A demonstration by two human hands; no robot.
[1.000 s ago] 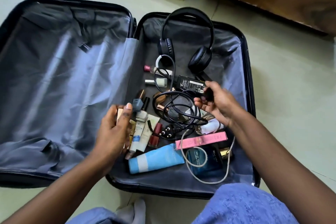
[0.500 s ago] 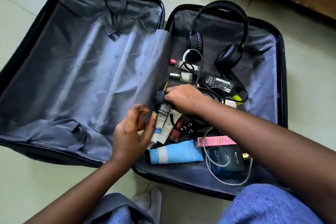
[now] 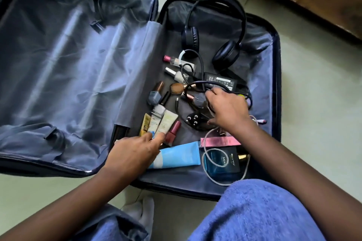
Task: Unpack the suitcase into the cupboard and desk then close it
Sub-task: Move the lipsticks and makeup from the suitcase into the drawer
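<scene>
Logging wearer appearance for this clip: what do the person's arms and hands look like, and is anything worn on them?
Both forearms are bare, no sleeves in view. The left hand and right hand show no gloves, watch or bracelets.

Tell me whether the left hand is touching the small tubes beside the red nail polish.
Touching. The head view shows the left hand with fingertips lying on the lower ends of the small tubes, no gap visible between them.

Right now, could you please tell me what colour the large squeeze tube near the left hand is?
The large squeeze tube is light blue with a white band, clearest in the head view.
</scene>
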